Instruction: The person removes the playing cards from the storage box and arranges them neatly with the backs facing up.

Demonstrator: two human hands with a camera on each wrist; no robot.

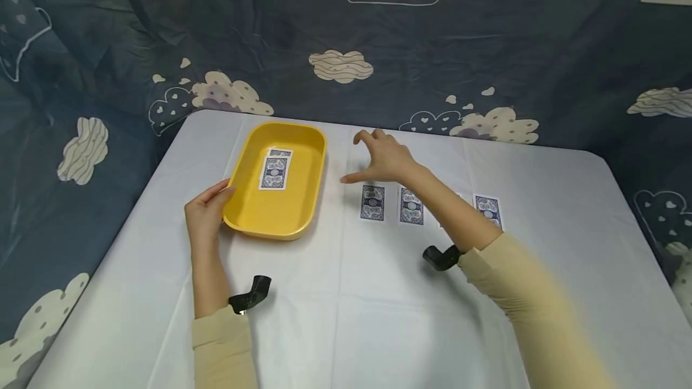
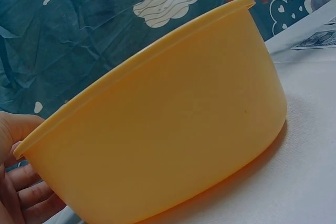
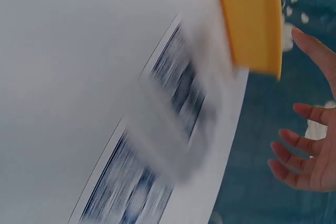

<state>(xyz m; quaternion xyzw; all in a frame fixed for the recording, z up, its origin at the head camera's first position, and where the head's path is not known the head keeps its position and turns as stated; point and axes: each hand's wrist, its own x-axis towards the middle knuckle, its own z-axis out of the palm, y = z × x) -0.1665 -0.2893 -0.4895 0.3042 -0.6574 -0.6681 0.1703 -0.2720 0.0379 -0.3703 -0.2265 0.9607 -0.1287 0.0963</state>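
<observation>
A yellow tray (image 1: 259, 216) stands on the white table at the left, two overlapping playing cards (image 1: 274, 173) face down in it. My left hand (image 1: 205, 212) pinches the tray's left rim; in the left wrist view its thumb lies at the rim and the other fingers (image 2: 34, 195) are along the outer wall. My right hand (image 1: 386, 158) hovers right of the tray, thumb and fingers spread, holding nothing. Below it lies a row of face-down blue-backed cards, a near one (image 1: 372, 203), another (image 1: 411, 206) and one at the far right (image 1: 488, 210). My right forearm mostly hides one between.
The white tablecloth (image 1: 303, 317) spreads around the tray and cards. Behind the table hangs a dark cloth (image 1: 303, 11) with cloud prints. A black wrist mount sits on each forearm, the left one (image 1: 251, 296) and the right one (image 1: 442, 258).
</observation>
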